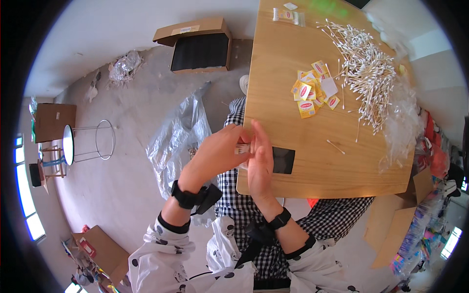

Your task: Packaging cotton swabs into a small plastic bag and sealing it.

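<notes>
At the table's near left corner, my left hand [217, 150] is closed round a small packet of cotton swabs [242, 149], whose clear wrap shows only in part between my hands. My right hand [260, 163] stands upright against the packet's right end, its fingers stretched out. Just right of it lies a flat black rectangle [284, 160]. Farther in are a pile of yellow and white paper labels [306, 91] and a big heap of loose cotton swabs [369, 73]. One filled clear bag of swabs [287, 16] lies at the far left edge.
The wooden table [312, 171] has crumpled clear plastic [398, 132] along its right side. A large clear plastic bag [178, 132] hangs or stands left of my knees. On the floor are an open cardboard box [227, 46] and a round stool [69, 145]; another open carton [391, 224] stands at right.
</notes>
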Tool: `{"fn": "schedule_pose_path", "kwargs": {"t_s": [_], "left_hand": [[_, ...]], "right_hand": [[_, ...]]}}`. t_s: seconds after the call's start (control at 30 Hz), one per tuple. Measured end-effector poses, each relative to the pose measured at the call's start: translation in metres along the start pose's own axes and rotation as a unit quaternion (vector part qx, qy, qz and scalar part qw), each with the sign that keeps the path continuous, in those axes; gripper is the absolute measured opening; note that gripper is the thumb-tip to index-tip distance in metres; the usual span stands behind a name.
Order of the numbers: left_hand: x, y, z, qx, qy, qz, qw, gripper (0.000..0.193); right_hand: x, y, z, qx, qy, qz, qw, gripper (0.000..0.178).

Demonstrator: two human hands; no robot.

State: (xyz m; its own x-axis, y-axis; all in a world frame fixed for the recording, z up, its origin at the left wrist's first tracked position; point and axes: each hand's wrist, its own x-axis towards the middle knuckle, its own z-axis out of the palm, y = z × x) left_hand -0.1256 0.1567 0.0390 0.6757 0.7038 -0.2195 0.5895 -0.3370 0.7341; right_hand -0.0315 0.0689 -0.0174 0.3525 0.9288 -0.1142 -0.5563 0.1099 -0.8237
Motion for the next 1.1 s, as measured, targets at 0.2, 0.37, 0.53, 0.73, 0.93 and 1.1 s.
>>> {"fn": "schedule_pose_path", "kwargs": {"t_s": [0.2,0.37,0.53,0.73,0.93,1.1], "left_hand": [[0.001,0.009,-0.004,0.098,-0.021,-0.12,0.988,0.032],[-0.032,0.011,-0.035,0.156,-0.018,-0.215,0.964,0.028],[-0.072,0.033,-0.049,-0.041,0.044,-0.177,0.982,0.019],[-0.041,0.098,0.04,-0.247,0.117,0.055,0.96,0.019],[0.007,0.153,0.102,-0.125,0.104,0.161,0.974,0.019],[0.029,0.15,0.149,-0.454,0.008,-0.02,0.891,0.011]], "right_hand": [[-0.012,-0.026,-0.004,-0.152,0.055,-0.063,0.985,0.052],[-0.037,-0.059,-0.012,-0.206,0.049,0.003,0.977,0.041],[-0.065,-0.087,-0.023,-0.005,-0.058,0.224,0.973,0.055],[-0.067,-0.143,-0.052,0.086,-0.122,0.19,0.97,0.063],[-0.064,-0.194,-0.136,-0.114,-0.061,0.092,0.987,0.047],[-0.061,-0.162,-0.192,-0.025,-0.015,0.102,0.994,0.043]]}}
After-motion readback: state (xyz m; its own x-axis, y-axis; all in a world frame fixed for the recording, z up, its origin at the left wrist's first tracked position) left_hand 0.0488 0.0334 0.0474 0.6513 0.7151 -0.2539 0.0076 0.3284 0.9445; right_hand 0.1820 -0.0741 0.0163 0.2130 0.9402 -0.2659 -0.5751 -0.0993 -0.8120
